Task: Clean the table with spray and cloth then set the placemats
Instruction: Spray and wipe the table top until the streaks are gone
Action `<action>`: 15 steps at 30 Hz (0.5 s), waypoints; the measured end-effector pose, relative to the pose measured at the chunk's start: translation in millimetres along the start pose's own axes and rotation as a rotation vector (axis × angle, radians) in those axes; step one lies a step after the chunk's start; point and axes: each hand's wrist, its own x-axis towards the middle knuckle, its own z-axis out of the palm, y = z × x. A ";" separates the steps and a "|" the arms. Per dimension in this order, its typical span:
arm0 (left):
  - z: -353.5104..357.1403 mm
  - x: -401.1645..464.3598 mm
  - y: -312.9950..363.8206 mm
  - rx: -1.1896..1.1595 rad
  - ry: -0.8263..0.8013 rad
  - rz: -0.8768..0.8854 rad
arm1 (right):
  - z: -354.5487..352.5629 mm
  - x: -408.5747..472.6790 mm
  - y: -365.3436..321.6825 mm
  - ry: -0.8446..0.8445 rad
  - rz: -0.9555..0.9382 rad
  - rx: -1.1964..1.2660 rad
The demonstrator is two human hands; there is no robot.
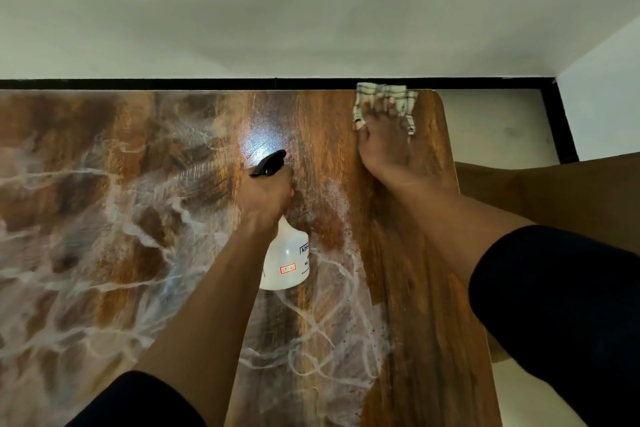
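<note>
Gripping one spray bottle (285, 258) by its neck, the left hand (266, 196) has its fingers curled tight around the top, just under the black trigger head (268, 165), which points toward the far wall. That bottle is white and see-through, with a small red-edged label and some dark print on its side; it hangs over the middle of the table (415, 288), tilted with its base toward the person.

One cloth (382, 102), white with dark checked lines, lies at the far right corner of the table, right against the far edge. The right hand (382, 146) lies flat on it, fingers stretched out and spread, pressing the cloth down onto the wood; nothing is clasped in that hand.

One wooden table fills most of the view, its left and middle parts covered in pale streaks and smears, while a strip along the right side looks bare brown. A bright glare (261, 146) sits on the wood just beyond the trigger head. Two dark sleeves (561, 305) show on the arms. One brown box-like shape (554, 198) stands beside the table's right edge.
</note>
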 end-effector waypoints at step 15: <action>-41.1 -31.5 -23.1 -0.050 0.054 -0.028 | 49.1 -173.2 -20.2 -0.022 -0.423 0.066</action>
